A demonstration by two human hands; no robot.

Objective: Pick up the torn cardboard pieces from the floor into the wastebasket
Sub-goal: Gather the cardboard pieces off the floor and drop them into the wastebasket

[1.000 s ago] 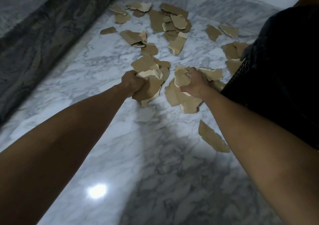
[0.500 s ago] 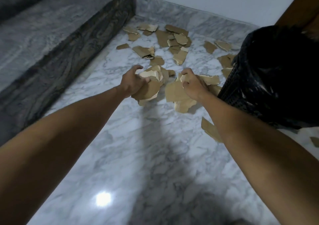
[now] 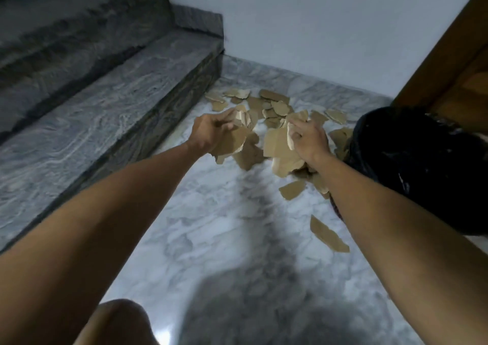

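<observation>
Matt brown cardboard pieces (image 3: pixel 274 108) with rough torn edges lie on the glossy white marble floor (image 3: pixel 216 228); the wastebasket (image 3: pixel 412 165) wears shiny black plastic.

wastebasket (image 3: pixel 422 165) cut off right, knee (image 3: pixel 118 321) cropped below

Both hands have lifted off the floor (image 3: pixel 211 239) with their bundles of cardboard. The left hand (image 3: pixel 211 133) now holds its pieces (image 3: pixel 232 143) up in the air, and the right hand (image 3: pixel 309 141) has raised its pieces (image 3: pixel 277 146) beside the wastebasket (image 3: pixel 422 165). One loose scrap (image 3: pixel 291 189) now shows below the right hand.
</observation>
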